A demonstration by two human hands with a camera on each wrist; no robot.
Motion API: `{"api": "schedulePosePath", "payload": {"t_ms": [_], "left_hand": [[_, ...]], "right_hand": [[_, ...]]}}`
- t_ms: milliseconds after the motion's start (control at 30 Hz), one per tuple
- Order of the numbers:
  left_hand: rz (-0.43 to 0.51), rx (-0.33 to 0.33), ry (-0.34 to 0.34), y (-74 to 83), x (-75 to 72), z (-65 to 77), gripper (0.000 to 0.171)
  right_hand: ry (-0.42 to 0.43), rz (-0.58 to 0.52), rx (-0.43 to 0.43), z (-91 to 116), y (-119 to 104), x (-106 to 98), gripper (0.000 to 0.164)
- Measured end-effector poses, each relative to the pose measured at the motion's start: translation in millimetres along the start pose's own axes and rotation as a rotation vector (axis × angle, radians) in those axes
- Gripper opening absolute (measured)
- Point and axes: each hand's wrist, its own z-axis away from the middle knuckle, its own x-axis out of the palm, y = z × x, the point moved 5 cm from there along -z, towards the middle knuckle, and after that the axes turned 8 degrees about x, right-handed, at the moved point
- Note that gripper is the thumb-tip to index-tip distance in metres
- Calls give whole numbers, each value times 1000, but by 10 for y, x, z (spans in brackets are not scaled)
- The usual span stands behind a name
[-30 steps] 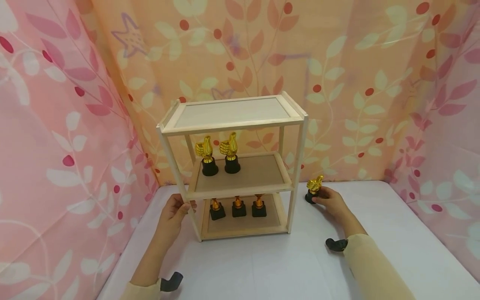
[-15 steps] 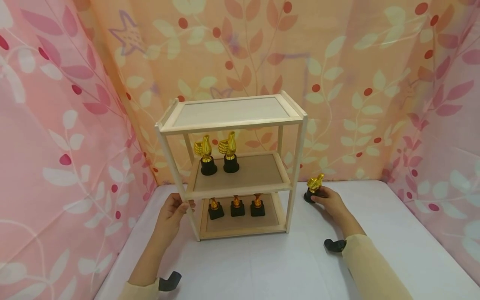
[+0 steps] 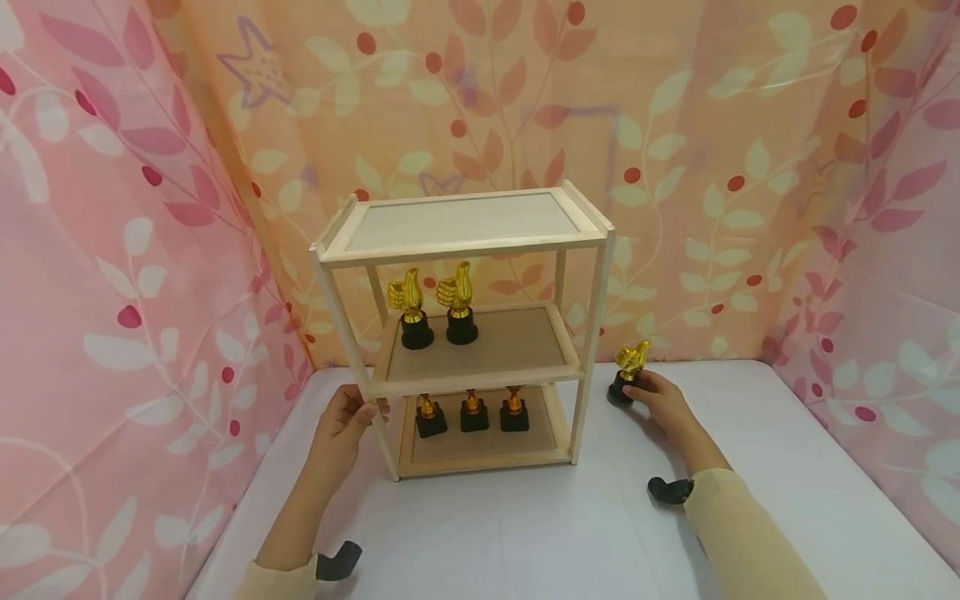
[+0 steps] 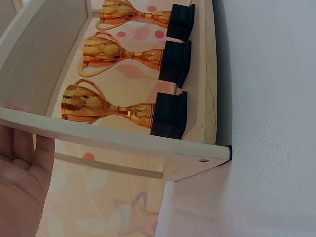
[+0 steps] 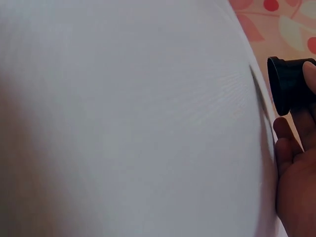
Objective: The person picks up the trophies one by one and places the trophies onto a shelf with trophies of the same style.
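Note:
My right hand (image 3: 667, 406) pinches the black base of a gold thumbs-up trophy (image 3: 632, 358), to the right of the wooden shelf rack (image 3: 476, 387). In the right wrist view only the trophy's black base (image 5: 289, 84) shows, between thumb and fingers. On the rack's left front post rests the grip of my left hand (image 3: 341, 433), its fingers passing behind the post. Two matching thumbs-up trophies (image 3: 408, 300) (image 3: 459, 296) stand on the left of the middle shelf. Three gold cup trophies (image 4: 108, 106) on black square bases line the bottom shelf; the head view hides their tops.
The rack's top board (image 3: 465, 221) carries nothing visible. White cloth covers the table (image 3: 525, 542). Patterned curtains stand behind (image 3: 675, 208) and on both sides, close to the table's edges.
The trophy in my right hand has tipped more upright, its thumb now pointing higher. My left hand stays on the post, and the trophies on the rack have not moved.

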Motion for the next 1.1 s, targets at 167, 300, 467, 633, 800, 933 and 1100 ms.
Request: {"api": "schedulePosePath", "payload": {"t_ms": [167, 300, 467, 633, 800, 933, 1100], "left_hand": [[2, 2, -11, -2, -7, 4, 15], [-17, 4, -12, -20, -8, 14, 15], [-28, 5, -9, -22, -11, 9, 17], [-33, -2, -12, -18, -25, -6, 17], [-35, 1, -20, -26, -37, -18, 16], [-30, -6, -7, -23, -32, -13, 15], [-19, -13, 9, -15, -15, -1, 15]], "right_hand": [[25, -8, 23, 5, 2, -27, 84], [22, -28, 10, 61, -20, -41, 82], [55, -13, -46, 167, -128, -89, 78], [72, -58, -66, 301, -287, -145, 71], [86, -79, -118, 530, -531, -167, 67], [100, -96, -187, 720, -718, -178, 62], [118, -67, -238, 904, -840, -186, 56]]}}
